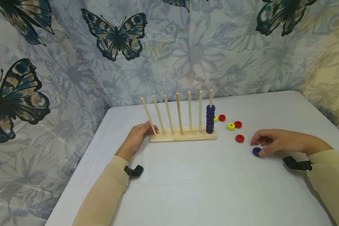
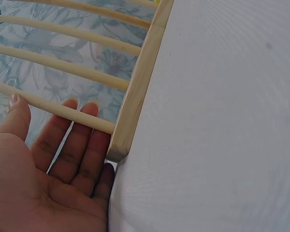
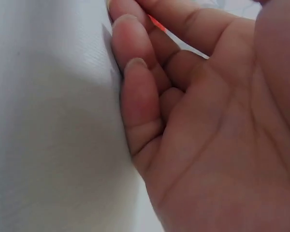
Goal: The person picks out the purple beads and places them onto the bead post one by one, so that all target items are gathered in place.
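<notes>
A wooden peg stand with several upright pegs stands on the table. Its rightmost peg carries a stack of dark blue rings; the other pegs are bare. My left hand holds the leftmost peg low down, thumb on one side and fingers behind it. On the right, my right hand pinches a loose dark blue ring at the tabletop, thumb on its near right edge and index finger at its far side. In the right wrist view the curled fingers touch the cloth, and the ring is hidden.
Between the stand and my right hand lie loose red rings and yellow rings, one yellow partly hidden behind the blue stack. White cloth covers the table. A butterfly-patterned curtain hangs behind and at the left.
</notes>
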The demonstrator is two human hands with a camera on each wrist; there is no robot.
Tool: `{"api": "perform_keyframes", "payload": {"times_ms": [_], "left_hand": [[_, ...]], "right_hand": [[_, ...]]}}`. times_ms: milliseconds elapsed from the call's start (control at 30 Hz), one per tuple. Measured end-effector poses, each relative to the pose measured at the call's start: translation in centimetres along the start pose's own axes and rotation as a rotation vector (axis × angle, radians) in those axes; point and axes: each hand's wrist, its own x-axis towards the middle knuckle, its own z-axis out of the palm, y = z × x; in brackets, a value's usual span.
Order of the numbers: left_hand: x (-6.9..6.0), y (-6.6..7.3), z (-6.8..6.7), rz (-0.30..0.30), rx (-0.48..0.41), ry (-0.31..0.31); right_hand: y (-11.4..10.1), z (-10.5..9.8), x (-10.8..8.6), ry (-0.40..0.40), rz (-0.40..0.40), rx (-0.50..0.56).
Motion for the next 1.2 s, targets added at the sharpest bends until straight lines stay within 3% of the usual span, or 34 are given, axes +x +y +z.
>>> {"api": "perform_keyframes", "payload": {"times_ms": [533,867,1200], "left_hand": [[0.1,-0.2,-0.3,-0.007,0.009,0.006],[0.1,-0.2,-0.1,-0.003,-0.002,0.001],[0.1,0.0,-0.1,0.004,-0.001,-0.001]], "right_hand": [[0.3,0.6,0.9,0.167,0.068,-0.071],[-0.1,0.9,1.1,0.247,0.043,-0.114],[-0.2,0.9,1.6,0.314,0.088,-0.131]]}}
